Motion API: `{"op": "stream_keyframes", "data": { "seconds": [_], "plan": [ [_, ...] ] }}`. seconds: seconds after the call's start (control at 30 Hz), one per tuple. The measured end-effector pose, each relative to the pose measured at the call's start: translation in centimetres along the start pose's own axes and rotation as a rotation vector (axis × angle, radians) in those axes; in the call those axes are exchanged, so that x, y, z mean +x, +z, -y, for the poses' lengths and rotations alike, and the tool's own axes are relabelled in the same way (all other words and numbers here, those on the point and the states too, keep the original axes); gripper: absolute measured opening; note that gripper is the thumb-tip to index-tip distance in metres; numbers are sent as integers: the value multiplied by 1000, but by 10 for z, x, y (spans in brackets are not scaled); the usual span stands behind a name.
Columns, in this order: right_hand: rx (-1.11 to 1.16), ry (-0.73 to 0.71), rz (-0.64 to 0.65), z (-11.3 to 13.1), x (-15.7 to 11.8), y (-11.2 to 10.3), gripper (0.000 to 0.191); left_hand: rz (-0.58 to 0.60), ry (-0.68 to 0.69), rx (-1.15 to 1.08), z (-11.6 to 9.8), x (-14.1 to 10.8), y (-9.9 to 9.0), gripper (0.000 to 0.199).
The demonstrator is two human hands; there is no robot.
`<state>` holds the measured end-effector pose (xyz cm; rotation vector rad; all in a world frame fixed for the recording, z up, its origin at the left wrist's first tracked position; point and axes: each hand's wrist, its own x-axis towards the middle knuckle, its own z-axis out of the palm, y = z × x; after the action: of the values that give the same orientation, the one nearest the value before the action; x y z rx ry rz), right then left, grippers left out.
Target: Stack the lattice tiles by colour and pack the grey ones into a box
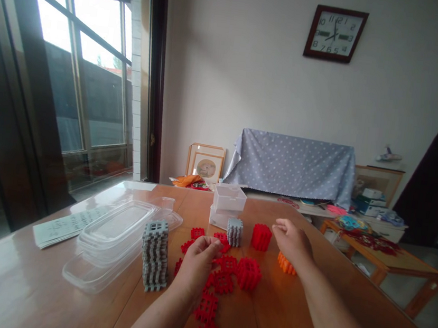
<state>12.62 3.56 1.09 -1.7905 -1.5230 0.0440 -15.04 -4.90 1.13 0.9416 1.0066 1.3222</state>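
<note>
The head view shows loose red squares [223, 282], notched and plastic-looking, scattered on the glossy wooden surface [92, 313], mostly right of the left hand [198, 261]. Its thumb and fingers are pinched together; whether they grip a piece cannot be told. The right hand [292, 241], loosely curled, partly covers an orange stack [285, 264], just beside the far red stack [261, 237]; its grip is unclear too. A tall, ridged grey stack [154, 256] stands left, near clear lids [117, 231].
</note>
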Motion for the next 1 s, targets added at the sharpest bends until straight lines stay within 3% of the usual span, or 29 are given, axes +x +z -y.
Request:
{"op": "stream_keyframes", "data": {
  "seconds": [0.17,0.33,0.5,0.67,0.8,0.9,1.0],
  "plan": [
    [162,-90,90,16,-32,-2,29,-22,-7,-23,-3,5,-4,40],
    [394,-180,202,42,-78,-2,35,-52,28,4,-8,11,-13,31],
    [360,-261,316,45,-107,6,39,-55,112,148,-7,17,-20,23],
    [247,-290,313,36,-108,7,43,-112,170,419,-2,24,-31,13],
    [203,-317,289,35,-104,1,43,-128,349,641,-3,26,-42,10],
    [207,-329,274,34,-104,-4,43,-26,372,1028,-3,22,-45,11],
    [203,-344,257,34,-104,-7,42,78,248,1490,1,13,-40,14]
  ]
}}
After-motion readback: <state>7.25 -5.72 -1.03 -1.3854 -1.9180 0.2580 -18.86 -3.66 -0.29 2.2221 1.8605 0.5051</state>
